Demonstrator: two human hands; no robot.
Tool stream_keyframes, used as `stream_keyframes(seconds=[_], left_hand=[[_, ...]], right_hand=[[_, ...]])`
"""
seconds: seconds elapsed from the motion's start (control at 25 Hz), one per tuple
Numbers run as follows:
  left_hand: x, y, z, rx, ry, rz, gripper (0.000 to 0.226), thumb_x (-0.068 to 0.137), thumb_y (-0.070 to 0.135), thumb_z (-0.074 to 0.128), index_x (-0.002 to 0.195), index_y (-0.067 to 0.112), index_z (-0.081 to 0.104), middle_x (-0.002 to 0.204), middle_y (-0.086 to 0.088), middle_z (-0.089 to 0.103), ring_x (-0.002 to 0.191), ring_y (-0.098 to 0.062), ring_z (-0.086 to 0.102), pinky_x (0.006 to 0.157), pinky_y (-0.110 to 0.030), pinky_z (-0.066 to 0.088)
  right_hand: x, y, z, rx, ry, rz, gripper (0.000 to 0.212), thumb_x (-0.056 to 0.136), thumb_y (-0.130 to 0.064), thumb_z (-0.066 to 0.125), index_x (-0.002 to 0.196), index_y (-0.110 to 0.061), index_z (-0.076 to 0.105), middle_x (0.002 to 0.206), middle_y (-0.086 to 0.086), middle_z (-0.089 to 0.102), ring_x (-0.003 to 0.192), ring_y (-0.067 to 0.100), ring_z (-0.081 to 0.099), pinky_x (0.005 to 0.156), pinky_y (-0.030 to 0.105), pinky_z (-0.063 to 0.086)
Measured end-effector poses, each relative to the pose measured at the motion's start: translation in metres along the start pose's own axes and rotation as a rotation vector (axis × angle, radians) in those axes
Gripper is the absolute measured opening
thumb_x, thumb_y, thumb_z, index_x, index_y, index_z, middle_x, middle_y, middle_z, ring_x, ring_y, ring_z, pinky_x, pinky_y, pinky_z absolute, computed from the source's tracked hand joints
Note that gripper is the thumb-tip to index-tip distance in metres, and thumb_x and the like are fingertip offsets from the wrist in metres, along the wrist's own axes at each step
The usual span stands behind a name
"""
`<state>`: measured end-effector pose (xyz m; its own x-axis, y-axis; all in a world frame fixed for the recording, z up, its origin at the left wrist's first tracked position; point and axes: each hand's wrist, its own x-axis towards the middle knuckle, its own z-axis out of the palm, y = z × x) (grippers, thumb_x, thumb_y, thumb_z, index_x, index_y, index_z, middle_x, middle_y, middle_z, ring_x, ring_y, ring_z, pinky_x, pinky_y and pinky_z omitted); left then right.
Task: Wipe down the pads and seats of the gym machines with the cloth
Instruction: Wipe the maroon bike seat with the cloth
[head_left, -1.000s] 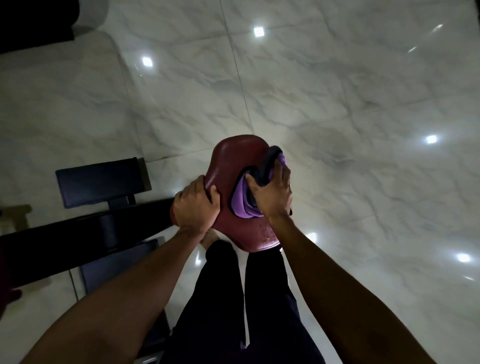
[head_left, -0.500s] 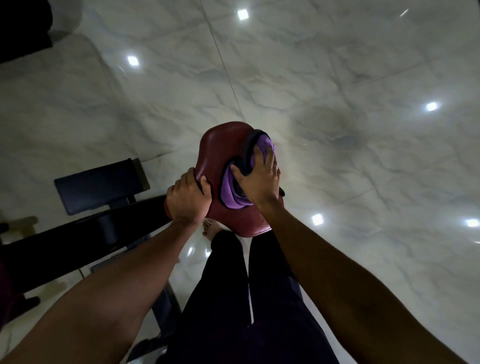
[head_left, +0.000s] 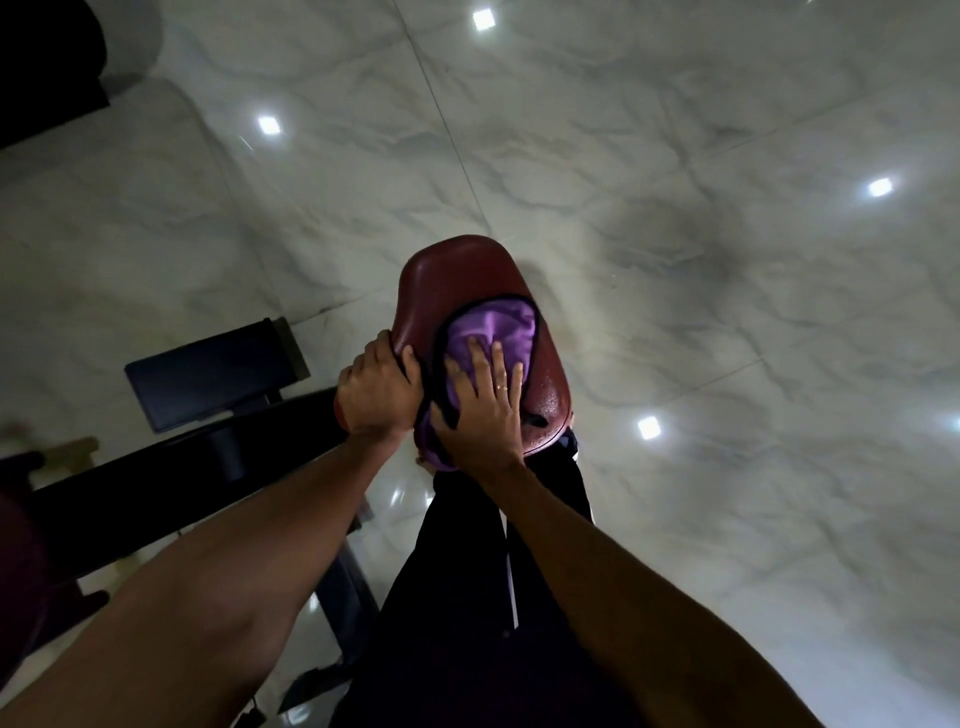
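Cloth (head_left: 493, 332): purple with a dark border, bunched on the near half of the seat (head_left: 457, 270) and pinned flat under the right hand (head_left: 483, 410).
Right hand: palm down on the cloth. The fingers (head_left: 474, 358) are straight and spread apart, pressing the fabric against the seat. Purple cloth shows beyond the fingertips and beside the heel of the hand.
Left hand (head_left: 376, 397): fingers curled round the seat's left edge, gripping it just beside the cloth's border.
Seat: dark red, rounded and glossy. Its far end is bare.
Black pad (head_left: 208, 374): flat rectangle to the left, well apart from the seat.
Floor (head_left: 675, 156): pale marble tiles with bright square reflections.
Trousers (head_left: 467, 597): dark, below the seat.
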<state>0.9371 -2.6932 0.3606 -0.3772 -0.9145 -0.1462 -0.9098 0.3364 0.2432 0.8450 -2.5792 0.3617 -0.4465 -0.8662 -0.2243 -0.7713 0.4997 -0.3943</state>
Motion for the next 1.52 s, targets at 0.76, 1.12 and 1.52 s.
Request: stream_keyframes(seconds=[0.76, 1.12, 1.52], left_hand=[[-0.002, -0.002, 0.003, -0.071, 0.039, -0.024, 0.046, 0.1, 0.037, 0.041, 0.119, 0.003, 0.065, 0.098, -0.016, 0.073, 0.081, -0.036, 0.068, 0.07, -0.039, 0.051], [-0.002, 0.003, 0.001, -0.097, 0.028, -0.038, 0.046, 0.1, 0.036, 0.041, 0.121, 0.002, 0.064, 0.101, -0.018, 0.071, 0.081, -0.038, 0.068, 0.072, -0.041, 0.052], [-0.003, 0.003, 0.001, -0.088, 0.053, -0.057, 0.047, 0.101, 0.036, 0.041, 0.122, 0.002, 0.064, 0.102, -0.018, 0.072, 0.082, -0.038, 0.068, 0.073, -0.042, 0.051]], right_hand=[[-0.051, 0.04, 0.003, 0.237, 0.229, 0.536, 0.072, 0.086, -0.059, 0.061, 0.147, -0.026, 0.043, 0.163, 0.006, 0.03, 0.15, 0.036, 0.029, 0.118, 0.055, 0.033], [-0.027, 0.004, 0.007, 0.725, 0.517, 1.272, 0.08, 0.086, -0.051, 0.071, 0.153, -0.023, 0.037, 0.15, 0.01, 0.038, 0.129, 0.036, 0.05, 0.1, 0.048, 0.049], [-0.012, 0.011, 0.002, 0.81, 0.634, 1.332, 0.075, 0.086, -0.044, 0.074, 0.15, -0.025, 0.039, 0.147, 0.008, 0.037, 0.131, 0.028, 0.048, 0.1, 0.034, 0.043]])
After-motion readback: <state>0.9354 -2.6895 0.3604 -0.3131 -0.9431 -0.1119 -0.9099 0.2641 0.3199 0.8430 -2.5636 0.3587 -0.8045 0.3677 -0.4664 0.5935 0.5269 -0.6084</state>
